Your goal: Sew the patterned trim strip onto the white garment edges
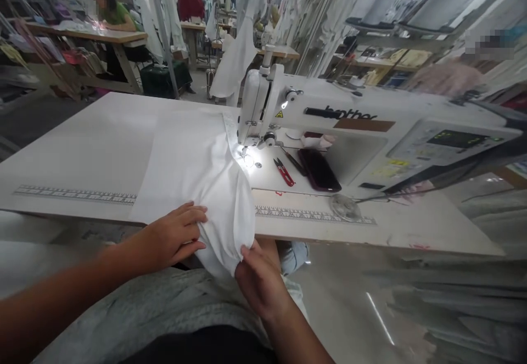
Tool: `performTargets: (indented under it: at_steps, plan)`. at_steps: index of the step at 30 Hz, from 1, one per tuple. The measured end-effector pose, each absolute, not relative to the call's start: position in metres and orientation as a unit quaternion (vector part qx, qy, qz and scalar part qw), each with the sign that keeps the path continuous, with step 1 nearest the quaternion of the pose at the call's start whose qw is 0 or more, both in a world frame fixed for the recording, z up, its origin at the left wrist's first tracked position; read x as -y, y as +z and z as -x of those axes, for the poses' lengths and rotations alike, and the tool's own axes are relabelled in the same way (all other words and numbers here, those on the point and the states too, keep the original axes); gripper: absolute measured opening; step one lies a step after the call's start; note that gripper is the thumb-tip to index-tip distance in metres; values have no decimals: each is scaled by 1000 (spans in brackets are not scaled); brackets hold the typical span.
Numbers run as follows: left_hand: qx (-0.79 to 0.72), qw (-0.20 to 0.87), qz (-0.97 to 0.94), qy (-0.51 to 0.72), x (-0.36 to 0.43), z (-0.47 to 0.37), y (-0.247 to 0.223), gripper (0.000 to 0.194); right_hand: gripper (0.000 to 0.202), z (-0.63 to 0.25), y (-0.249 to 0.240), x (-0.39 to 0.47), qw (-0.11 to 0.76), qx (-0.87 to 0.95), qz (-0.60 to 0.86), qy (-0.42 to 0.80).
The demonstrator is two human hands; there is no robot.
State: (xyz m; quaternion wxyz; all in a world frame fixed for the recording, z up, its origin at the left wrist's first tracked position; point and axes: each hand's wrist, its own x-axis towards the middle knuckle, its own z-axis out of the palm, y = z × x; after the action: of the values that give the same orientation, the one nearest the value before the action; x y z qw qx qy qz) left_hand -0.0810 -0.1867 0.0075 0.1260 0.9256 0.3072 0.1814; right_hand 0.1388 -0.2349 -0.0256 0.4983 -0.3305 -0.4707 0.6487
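Observation:
White fabric (185, 155) lies across the machine table and hangs over its front edge, with its right edge running up to the lit needle area of a white sewing machine (257, 106). My left hand (177, 235) rests on the cloth near the table's front edge, fingers stretched out and a little apart. Closer to me, my right hand (261, 279) pinches the fabric's right edge between thumb and fingers. Folds run through the cloth between the hands and the needle.
Red thread snips (284, 172), a dark phone (319, 169) and a clear round disc (345, 207) lie right of the needle. A printed ruler (74, 194) runs along the table's front. Beyond, a person in green (119, 18) sits at another table (82, 33); garments hang around.

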Motion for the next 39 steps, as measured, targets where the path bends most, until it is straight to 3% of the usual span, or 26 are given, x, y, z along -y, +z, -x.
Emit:
performTargets:
  at_steps: [8, 14, 17, 22, 28, 35, 39]
  plan:
    - [-408, 205, -811, 365, 238, 53, -9, 17, 27, -130, -28, 234, 485, 341, 256, 763]
    - [-527, 265, -701, 400, 256, 34, -24, 20, 21, -127, -33, 238, 450, 399, 320, 732]
    - [-540, 250, -688, 414, 252, 28, -25, 9, 24, -127, -34, 241, 442, 432, 352, 703]
    - [-462, 149, -752, 446, 243, 30, -25, 9, 27, -128, -36, 242, 437, 428, 388, 689]
    - [-322, 29, -873, 364, 229, 40, -11, 11, 26, -124, -30, 234, 427, 301, 369, 768]
    - [-261, 158, -902, 306, 215, 58, 8, 13, 24, -133, -18, 226, 389, 307, 373, 784]
    - [-226, 137, -912, 313, 205, 58, 8, 11, 27, -138, -18, 225, 377, 335, 378, 776]
